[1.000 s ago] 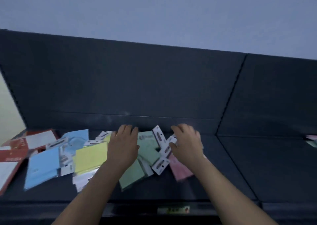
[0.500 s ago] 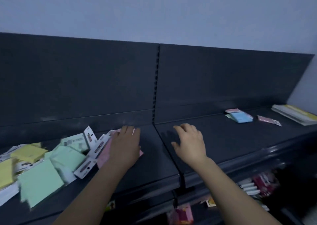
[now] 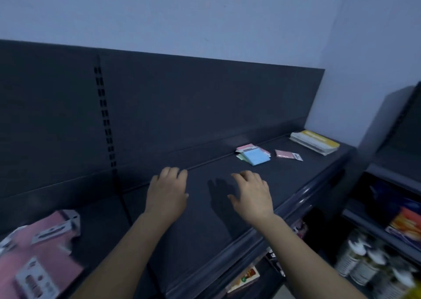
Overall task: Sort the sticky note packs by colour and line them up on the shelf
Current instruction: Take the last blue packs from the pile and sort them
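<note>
A dark shelf (image 3: 205, 219) runs under a pale wall (image 3: 205, 13). Over its middle the left hand (image 3: 167, 193) and right hand (image 3: 251, 195) hang palm down, fingers loosely spread, slightly curled, holding nothing; whether they touch the shelf I can't tell. At the shelf's left end lie pink packs (image 3: 41, 253); toward its right a blue pack (image 3: 256, 157) tops a small pile beside one pink pack (image 3: 288, 155).

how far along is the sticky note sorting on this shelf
Done: hardly anything looks lined up. A blue pack lies on top of pink and green ones in a mixed pile, with a lone pink pack beside it. In hand: nothing; the left hand and right hand hover open over bare shelf. Left: split that pile by colour, and sort the loose pink packs at the lower left.
</note>
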`<action>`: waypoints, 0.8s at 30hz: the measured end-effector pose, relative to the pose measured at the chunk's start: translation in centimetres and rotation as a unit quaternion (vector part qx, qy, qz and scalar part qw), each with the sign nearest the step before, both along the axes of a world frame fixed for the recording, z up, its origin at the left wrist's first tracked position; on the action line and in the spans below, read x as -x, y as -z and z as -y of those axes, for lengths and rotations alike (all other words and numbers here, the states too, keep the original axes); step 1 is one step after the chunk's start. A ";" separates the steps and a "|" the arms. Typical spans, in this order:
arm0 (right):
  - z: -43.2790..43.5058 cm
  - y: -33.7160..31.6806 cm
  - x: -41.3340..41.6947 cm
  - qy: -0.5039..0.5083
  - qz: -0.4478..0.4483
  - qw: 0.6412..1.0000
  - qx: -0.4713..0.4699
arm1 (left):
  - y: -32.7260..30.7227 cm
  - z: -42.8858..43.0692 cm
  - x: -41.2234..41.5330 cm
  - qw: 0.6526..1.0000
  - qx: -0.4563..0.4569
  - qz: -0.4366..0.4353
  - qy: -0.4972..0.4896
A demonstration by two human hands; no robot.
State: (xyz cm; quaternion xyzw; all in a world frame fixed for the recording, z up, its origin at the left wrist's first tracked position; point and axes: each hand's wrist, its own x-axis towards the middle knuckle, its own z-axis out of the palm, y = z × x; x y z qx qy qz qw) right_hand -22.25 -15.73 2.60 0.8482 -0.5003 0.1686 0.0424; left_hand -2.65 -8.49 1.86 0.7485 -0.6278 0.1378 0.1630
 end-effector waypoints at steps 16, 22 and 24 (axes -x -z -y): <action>17.7 2.2 8.2 0.072 0.002 0.996 -0.051 | 1.2 21.1 9.1 0.992 -0.084 -0.033 0.083; 25.7 3.9 11.1 0.040 -0.015 0.996 -0.079 | 2.7 30.1 13.2 0.991 -0.118 -0.045 0.043; 28.3 4.3 11.8 0.023 -0.017 0.996 -0.090 | 3.3 32.8 14.2 0.991 -0.125 -0.054 0.019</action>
